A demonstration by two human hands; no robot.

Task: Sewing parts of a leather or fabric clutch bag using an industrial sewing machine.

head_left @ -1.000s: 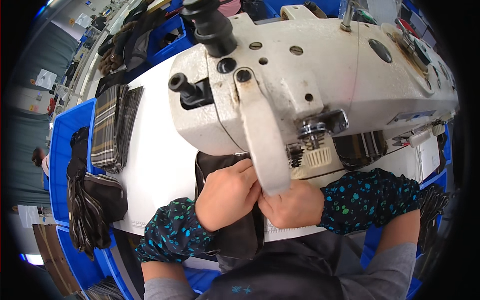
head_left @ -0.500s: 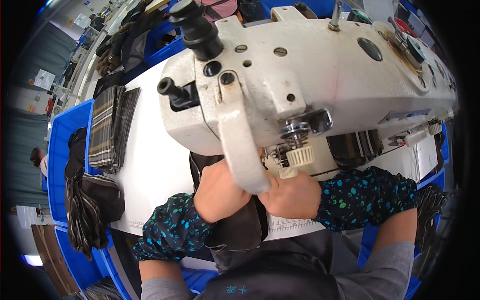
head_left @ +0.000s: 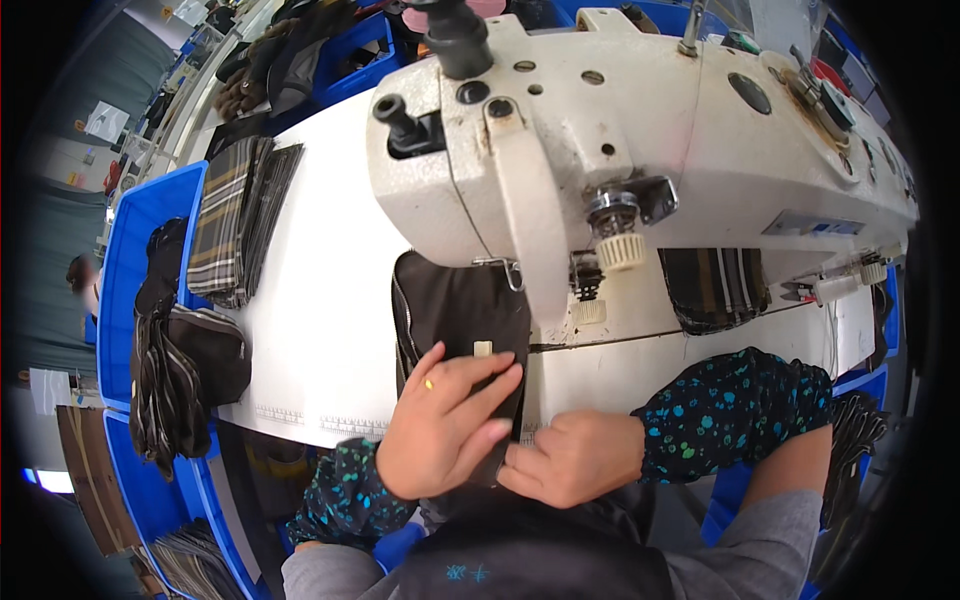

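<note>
My left hand (head_left: 430,430), a yellow ring on one finger, rests with fingers spread on the dark fabric pouch (head_left: 455,310), just below a small pale tag (head_left: 483,348) on it. My right hand (head_left: 570,455) is closed on the pouch's lower right edge, beside the left. A zip runs along the pouch's left edge. Above it stands the white sewing machine (head_left: 560,150), its hanging lever (head_left: 530,220) and cream knobs (head_left: 620,250) over the work surface; the pouch's top lies by a metal fitting.
Plaid pieces lie stacked on the white table (head_left: 320,350) at left (head_left: 235,210) and right (head_left: 712,285). Dark pouches (head_left: 205,360) hang over a blue bin (head_left: 130,270); more bins stand below and behind. A person (head_left: 80,275) is at the far left.
Both hands have come out from under the machine's lever toward me. More of the pouch and its tag now shows. My left fingers have spread over the fabric.
</note>
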